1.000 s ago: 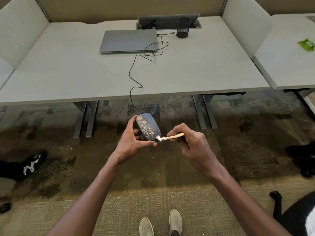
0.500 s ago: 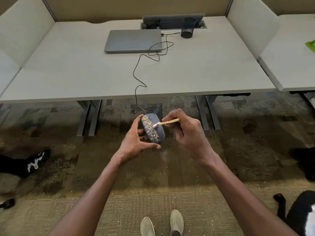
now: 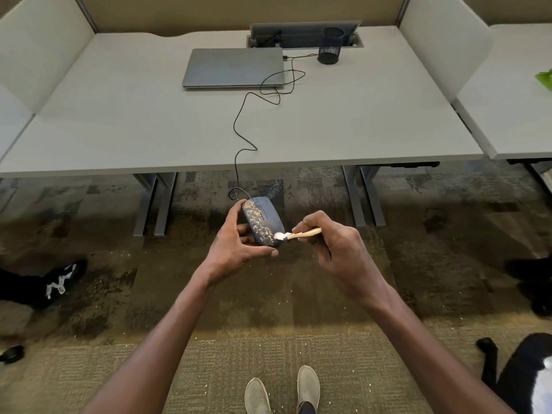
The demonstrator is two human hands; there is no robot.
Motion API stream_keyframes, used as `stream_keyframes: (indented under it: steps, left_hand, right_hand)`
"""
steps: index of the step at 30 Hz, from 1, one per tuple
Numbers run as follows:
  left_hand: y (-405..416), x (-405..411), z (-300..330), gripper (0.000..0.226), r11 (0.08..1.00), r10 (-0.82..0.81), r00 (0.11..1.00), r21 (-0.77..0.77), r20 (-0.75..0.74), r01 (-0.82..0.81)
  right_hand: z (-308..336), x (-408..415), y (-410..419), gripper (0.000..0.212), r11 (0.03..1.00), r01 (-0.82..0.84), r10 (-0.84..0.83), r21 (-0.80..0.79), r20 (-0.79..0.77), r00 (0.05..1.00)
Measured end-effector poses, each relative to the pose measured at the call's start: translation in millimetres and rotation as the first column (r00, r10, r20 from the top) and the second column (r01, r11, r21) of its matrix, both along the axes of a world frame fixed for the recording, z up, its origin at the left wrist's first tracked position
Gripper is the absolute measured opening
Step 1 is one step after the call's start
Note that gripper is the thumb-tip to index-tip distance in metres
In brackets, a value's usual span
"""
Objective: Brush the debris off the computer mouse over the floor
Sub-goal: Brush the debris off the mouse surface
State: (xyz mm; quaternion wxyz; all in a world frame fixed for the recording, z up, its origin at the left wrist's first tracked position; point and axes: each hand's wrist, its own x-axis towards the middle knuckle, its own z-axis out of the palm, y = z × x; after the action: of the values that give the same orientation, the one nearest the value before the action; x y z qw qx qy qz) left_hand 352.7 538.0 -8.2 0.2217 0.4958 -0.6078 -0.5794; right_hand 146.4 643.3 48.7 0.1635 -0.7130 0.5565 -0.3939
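Observation:
A dark grey wired computer mouse (image 3: 264, 219) is held above the carpet, in front of the desk edge. Tan debris covers its left half. My left hand (image 3: 236, 246) grips it from the left and underneath. My right hand (image 3: 334, 246) pinches a small brush (image 3: 300, 233) with a pale wooden handle. Its white bristles touch the near right end of the mouse. The black cable (image 3: 242, 150) runs from the mouse up over the desk edge to a shut grey laptop (image 3: 233, 67).
The grey desk (image 3: 119, 130) stands ahead with a black mesh cup (image 3: 329, 46) and white side dividers. Small pale crumbs dot the carpet (image 3: 268, 309) below my hands. My two shoes (image 3: 280, 389) are at the bottom. Another person's black shoe (image 3: 59, 279) is at left.
The brush has swept from the far upper part of the mouse down to its near end. My right hand moved back toward me and to the right. The left hand keeps its grip.

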Motion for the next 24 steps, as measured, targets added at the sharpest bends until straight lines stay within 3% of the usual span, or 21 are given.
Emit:
stream_keyframes:
  steps: [4,7,14,24]
  left_hand:
    - [-1.3,1.6,0.8,0.138,1.0,-0.001,1.0,-0.023,0.003,0.001]
    - [-1.6,2.2,2.5,0.14,1.0,-0.002,1.0,-0.022,-0.009,0.002]
    - [-0.5,2.5,6.1,0.141,0.999,-0.043,0.999,-0.003,-0.029,0.043]
    - [-1.9,7.7,9.4,0.141,1.0,-0.015,0.999,0.01,-0.046,0.016]
  right_hand:
    - [-4.0,-3.3,7.3,0.016,0.997,0.007,-0.006,0.079,-0.014,1.0]
    - [-2.3,-3.6,7.6,0.017,0.998,0.061,-0.061,0.03,0.009,0.998]
    - [1.8,-2.2,-7.7,0.03,0.941,0.337,-0.325,0.011,0.301,0.897]
    - [-20.3,-2.3,-0.6,0.034,0.953,0.289,-0.303,0.091,0.346,0.888]
